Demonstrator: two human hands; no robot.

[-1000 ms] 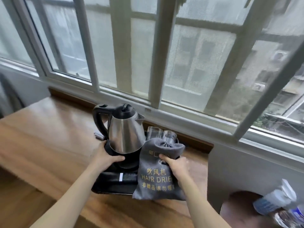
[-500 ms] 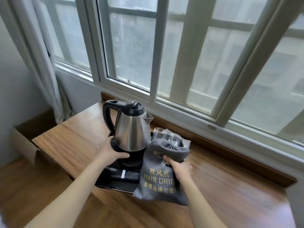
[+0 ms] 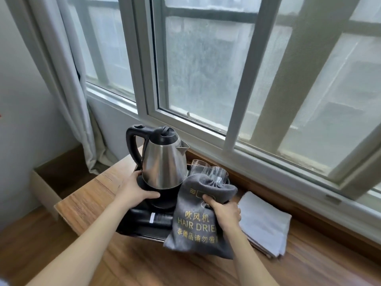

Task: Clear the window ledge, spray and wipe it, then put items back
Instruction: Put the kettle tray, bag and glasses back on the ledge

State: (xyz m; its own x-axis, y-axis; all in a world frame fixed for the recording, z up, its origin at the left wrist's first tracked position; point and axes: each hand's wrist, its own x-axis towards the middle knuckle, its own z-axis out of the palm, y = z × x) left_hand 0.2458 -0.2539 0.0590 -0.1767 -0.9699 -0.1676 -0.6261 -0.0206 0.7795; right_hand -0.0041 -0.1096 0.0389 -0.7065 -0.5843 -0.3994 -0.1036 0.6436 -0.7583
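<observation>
The tray (image 3: pixel 132 228) and its load now sit close to the left end of the wooden ledge (image 3: pixel 86 195), and a folded white cloth (image 3: pixel 266 219), unseen a moment ago, lies just right of them. The left hand (image 3: pixel 134 191) stays on the kettle base, thumb laid across the front and fingers curled around the far side, likely steadying the steel kettle (image 3: pixel 162 159) so it does not tip as the load shifts. The right hand (image 3: pixel 223 210) grips the grey hair-drier bag (image 3: pixel 195 221), fingers clamped into the cloth near the drawstring neck (the bag leans on the tray's right edge, so holding it keeps it from sliding off). Two drinking glasses (image 3: pixel 210 172) stand at the far side, behind the bag and near the window frame (image 3: pixel 216 133). Judging by the two-handed hold, the whole set is being handled as one load, so clearing looks to be the step in hand; spraying and wiping are not yet begun.
</observation>
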